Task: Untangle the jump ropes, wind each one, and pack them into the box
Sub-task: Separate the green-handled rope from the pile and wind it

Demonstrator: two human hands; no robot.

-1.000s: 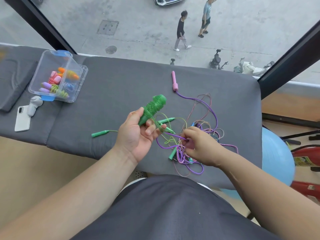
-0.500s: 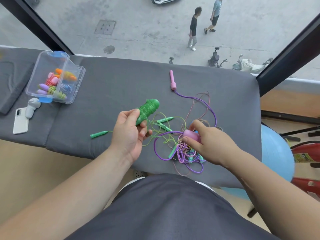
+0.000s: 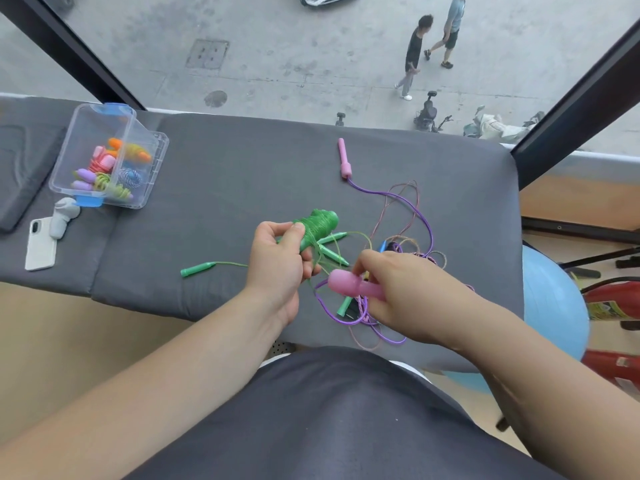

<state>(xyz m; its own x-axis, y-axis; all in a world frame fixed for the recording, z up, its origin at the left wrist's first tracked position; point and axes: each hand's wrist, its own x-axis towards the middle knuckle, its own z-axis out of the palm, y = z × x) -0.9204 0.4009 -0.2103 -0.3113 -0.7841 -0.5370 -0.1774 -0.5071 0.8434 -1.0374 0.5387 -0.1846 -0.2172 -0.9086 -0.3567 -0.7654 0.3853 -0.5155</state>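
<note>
Centre frame: left hand grips the wound green rope, fingers curled round it. Right hand pinches the pink handle above the purple tangle on the tabletop. Judgement: cords light, limp and snag-prone; the rigid handles give the surest hold. Box sits upper left.

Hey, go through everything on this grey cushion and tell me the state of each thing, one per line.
Clear plastic box: open, wound ropes inside.
Green wound rope bundle: partly wound, gripped in left hand.
Near pink plastic handle: held up by right hand.
Far pink handle: lying flat, purple cord attached.
Tangle of purple and green cords: knotted together.
Loose green handle: lying flat.
</note>
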